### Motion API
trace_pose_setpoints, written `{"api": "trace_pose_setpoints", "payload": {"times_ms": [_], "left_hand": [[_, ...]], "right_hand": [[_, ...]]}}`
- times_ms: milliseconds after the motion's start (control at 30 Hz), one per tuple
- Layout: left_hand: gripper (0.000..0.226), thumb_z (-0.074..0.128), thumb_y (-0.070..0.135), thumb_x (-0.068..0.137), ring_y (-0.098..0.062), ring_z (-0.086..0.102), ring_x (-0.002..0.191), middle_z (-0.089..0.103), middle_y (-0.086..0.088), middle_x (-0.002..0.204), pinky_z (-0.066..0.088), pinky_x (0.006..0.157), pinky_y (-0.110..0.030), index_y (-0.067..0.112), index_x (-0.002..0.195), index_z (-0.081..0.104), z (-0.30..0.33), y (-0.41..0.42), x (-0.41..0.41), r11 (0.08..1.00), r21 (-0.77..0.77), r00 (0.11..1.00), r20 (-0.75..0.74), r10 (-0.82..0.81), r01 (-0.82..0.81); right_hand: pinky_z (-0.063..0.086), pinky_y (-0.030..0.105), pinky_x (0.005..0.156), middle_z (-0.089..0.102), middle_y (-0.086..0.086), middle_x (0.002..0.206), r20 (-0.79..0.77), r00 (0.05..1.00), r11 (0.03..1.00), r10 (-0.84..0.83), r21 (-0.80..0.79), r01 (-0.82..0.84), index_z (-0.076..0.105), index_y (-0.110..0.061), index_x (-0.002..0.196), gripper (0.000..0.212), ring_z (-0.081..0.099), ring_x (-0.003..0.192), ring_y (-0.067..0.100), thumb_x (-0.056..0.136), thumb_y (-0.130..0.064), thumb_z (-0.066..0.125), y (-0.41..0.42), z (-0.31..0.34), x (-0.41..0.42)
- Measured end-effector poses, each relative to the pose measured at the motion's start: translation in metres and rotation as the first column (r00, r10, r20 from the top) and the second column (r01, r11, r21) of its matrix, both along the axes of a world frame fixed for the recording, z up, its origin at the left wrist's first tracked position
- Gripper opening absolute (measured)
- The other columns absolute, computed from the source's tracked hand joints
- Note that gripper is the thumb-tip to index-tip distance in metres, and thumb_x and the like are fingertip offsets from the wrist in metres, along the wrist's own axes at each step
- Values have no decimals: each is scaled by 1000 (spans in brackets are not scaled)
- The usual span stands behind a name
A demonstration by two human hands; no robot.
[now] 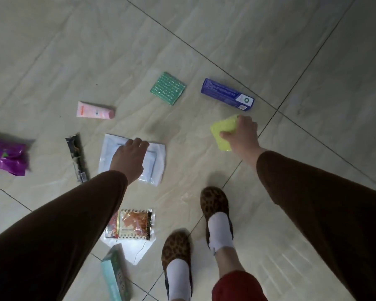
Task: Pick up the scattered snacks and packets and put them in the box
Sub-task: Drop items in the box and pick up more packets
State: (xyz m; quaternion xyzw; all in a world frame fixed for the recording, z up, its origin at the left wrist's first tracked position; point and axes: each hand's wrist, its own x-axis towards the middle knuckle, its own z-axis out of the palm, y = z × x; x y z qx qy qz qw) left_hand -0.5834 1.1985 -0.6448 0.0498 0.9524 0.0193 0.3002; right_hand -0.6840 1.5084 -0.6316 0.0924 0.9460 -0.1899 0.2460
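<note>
My right hand grips a yellow-green packet just above the tiled floor. My left hand reaches down over a pale white-blue flat packet lying on the floor, fingers curved at its upper edge; whether it holds the packet is unclear. A green square packet and a blue-purple long carton lie farther out. Left of my left hand are a pink tube, a dark slim bar wrapper and a purple bag. No box is in sight.
Near my feet lie an orange snack pouch on a white sheet and a teal carton. Leopard-print slippers with white socks stand at the bottom middle. Pale floor tiles stretch beyond the items.
</note>
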Motion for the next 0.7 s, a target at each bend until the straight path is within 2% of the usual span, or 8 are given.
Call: {"api": "trace_pose_setpoints", "payload": {"times_ms": [133,200,300,367,433,500,600,700], "left_hand": [[93,86,7,59,-34,49,128,48,-13,144,48,96,-44,12,143,47,-39,-13,-10,998,-43,998,46,-44,46],[99,91,15,53,-35,54,120,53,-13,138,47,94,-45,14,142,49,-54,-18,-13,994,-65,996,48,-80,83],[101,94,25,43,-34,59,98,61,-13,117,45,82,-43,12,135,54,-67,-22,-14,984,-142,993,43,-106,111],[89,92,28,49,-32,59,95,66,-9,104,41,83,-41,12,129,55,-65,-21,-18,977,-151,985,103,-135,149],[63,82,32,67,-27,57,106,67,-4,108,37,90,-37,19,123,56,-58,-25,-25,984,-106,981,151,-125,141],[43,73,39,79,-22,53,114,66,1,114,34,94,-33,24,118,61,-49,-35,-39,993,-53,975,201,-97,109],[39,73,48,77,-23,51,109,63,0,111,38,87,-32,19,103,68,-33,-68,-64,999,17,979,196,-54,52],[46,78,49,70,-25,44,109,56,-1,118,39,87,-35,14,98,71,-22,-121,-90,1000,-7,994,105,-23,24]], "right_hand": [[37,50,104,42,20,141,-151,963,958,225,217,-190,44,-2,135,68,38,131,40,85,-38,73,-12,-26,-74],[39,50,102,46,23,138,-128,954,939,272,253,-234,44,-1,131,63,44,128,41,86,-34,74,-14,-43,-95],[44,50,94,54,24,128,-94,948,926,305,264,-271,43,-1,126,57,50,120,43,85,-24,75,-16,-61,-104],[45,47,90,56,21,126,-49,971,957,232,188,-220,37,-5,131,63,50,116,42,83,-15,76,-16,-64,-101],[44,42,86,59,20,121,9,983,979,185,87,-185,39,-6,134,62,51,112,42,82,-9,74,-20,-61,-102],[46,38,80,65,16,107,62,973,975,223,-21,-222,56,-7,119,46,58,103,39,77,-11,73,-29,-55,-105],[45,29,66,67,6,93,159,958,955,238,-220,-200,65,-16,101,34,64,83,24,71,-21,80,-64,-36,-111],[49,40,88,62,12,106,137,941,926,310,-269,-266,67,-12,98,45,58,103,34,63,-37,82,-111,-31,-128]]}}
